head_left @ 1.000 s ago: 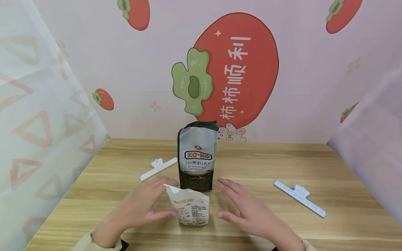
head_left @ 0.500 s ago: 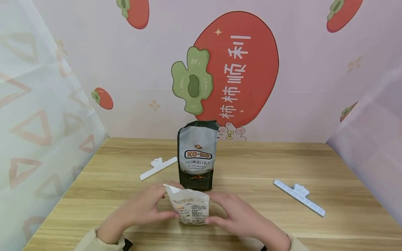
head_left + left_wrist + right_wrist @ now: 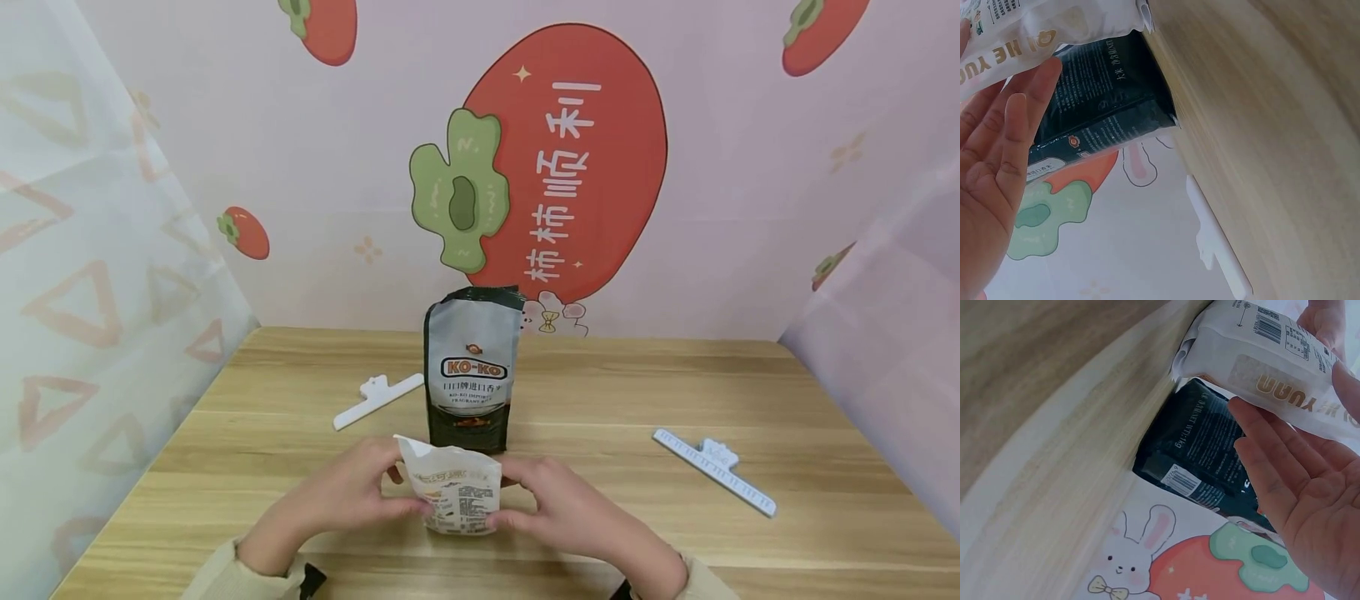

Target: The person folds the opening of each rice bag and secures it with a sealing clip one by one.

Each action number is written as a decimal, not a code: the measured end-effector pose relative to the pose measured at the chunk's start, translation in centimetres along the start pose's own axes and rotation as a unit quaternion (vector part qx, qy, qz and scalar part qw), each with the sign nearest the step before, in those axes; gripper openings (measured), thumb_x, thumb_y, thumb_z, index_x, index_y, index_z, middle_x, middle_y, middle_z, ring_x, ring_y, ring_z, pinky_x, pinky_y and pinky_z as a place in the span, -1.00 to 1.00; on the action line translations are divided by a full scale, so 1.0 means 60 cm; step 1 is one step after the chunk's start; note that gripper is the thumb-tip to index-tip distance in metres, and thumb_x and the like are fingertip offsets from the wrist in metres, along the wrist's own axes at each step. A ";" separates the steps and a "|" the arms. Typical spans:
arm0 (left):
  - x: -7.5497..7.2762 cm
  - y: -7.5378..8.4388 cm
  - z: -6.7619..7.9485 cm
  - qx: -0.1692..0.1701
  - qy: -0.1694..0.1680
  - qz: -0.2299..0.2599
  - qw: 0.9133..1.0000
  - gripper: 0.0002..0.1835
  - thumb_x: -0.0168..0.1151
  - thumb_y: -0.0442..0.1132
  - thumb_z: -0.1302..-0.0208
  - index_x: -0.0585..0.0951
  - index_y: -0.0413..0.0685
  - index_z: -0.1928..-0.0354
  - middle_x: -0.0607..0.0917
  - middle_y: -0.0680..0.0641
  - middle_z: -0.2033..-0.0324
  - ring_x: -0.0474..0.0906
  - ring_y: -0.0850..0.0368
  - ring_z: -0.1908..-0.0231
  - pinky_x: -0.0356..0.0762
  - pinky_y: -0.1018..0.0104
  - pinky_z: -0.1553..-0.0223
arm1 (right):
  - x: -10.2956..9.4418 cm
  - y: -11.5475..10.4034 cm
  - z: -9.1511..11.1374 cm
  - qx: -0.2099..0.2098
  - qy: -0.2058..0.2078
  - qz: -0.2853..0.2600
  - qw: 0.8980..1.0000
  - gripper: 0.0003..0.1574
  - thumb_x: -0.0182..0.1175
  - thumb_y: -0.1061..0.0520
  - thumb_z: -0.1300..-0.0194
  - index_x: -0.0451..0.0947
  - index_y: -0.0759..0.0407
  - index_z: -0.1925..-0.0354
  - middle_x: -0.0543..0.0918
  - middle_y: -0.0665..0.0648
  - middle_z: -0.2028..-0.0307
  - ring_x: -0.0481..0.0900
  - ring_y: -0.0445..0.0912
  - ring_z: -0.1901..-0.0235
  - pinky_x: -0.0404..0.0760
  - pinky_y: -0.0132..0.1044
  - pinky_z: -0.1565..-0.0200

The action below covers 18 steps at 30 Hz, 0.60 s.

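Wood-grain counter across lower frame. I see pale pink backdrop up top, big red persimmon print upper centre. Creased left sheet at left edge, right sheet at right.

packet before bag | one clip left | another clip right

Right hand holding a white bag
Its thumb and fingers are on two sides; one dark bag stands near.
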State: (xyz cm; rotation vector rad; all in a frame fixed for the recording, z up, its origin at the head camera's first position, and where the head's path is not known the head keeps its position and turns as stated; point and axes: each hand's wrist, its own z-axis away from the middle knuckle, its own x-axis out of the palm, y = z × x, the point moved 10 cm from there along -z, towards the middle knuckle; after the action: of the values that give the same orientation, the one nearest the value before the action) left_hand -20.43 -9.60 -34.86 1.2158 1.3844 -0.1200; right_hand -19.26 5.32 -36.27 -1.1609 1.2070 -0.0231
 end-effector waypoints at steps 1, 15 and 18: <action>0.001 0.001 -0.001 0.002 -0.002 -0.001 1.000 -0.61 0.49 0.00 -0.11 0.69 0.05 0.04 0.78 0.12 0.15 0.56 0.42 0.22 0.60 0.49 0.29 | 0.000 0.001 0.001 0.000 -0.001 -0.002 1.000 -0.48 0.34 -0.08 -0.27 0.55 -0.08 -0.18 0.69 -0.18 -0.06 0.64 -0.27 -0.05 0.63 -0.20 -0.12; 0.011 0.019 -0.022 0.024 -0.008 -0.008 1.000 -0.56 0.49 0.01 -0.11 0.67 0.03 -0.01 0.78 0.10 0.13 0.59 0.42 0.23 0.60 0.53 0.28 | -0.018 0.002 0.021 -0.008 0.001 0.002 1.000 -0.50 0.27 -0.14 -0.33 0.55 -0.04 -0.17 0.71 -0.13 -0.05 0.65 -0.25 -0.04 0.64 -0.17 -0.10; 0.017 0.020 -0.028 0.023 -0.013 -0.009 1.000 -0.54 0.48 0.04 -0.12 0.66 0.04 -0.02 0.78 0.10 0.11 0.59 0.41 0.22 0.59 0.54 0.28 | -0.022 0.006 0.025 -0.009 0.005 0.006 1.000 -0.51 0.26 -0.14 -0.34 0.56 -0.03 -0.17 0.71 -0.13 -0.03 0.65 -0.25 -0.03 0.64 -0.18 -0.10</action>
State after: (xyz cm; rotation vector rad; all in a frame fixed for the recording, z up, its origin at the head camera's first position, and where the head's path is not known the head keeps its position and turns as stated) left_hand -20.46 -7.31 -34.49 1.2363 1.3775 -0.1812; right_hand -18.90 7.27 -35.72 -1.1702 1.2256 -0.0102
